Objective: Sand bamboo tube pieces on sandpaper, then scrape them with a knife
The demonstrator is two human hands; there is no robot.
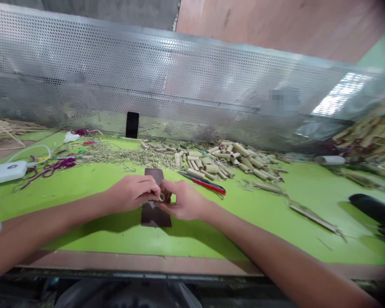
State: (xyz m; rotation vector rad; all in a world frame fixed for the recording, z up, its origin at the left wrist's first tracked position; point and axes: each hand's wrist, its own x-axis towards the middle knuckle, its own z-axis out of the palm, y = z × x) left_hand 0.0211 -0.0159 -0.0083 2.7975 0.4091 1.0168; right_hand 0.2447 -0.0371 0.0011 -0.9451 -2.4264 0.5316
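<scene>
My left hand point(131, 193) and my right hand point(183, 199) meet above the green tabletop point(115, 231). Their fingertips pinch a short bamboo tube point(162, 197) between them, mostly hidden by my fingers. Beneath my hands lies a dark brown sheet point(155, 217), perhaps sandpaper, with its middle covered by my hands. Just right of my right hand lies a red-handled knife point(205, 184), not touching it.
A heap of cut bamboo tubes point(231, 160) and loose shavings point(131, 156) lie beyond my hands. Further out are a white power bank point(6, 173), purple cord point(53, 167), an upright phone point(132, 125), a perforated metal screen point(147, 77), and a bamboo bundle point(368, 132).
</scene>
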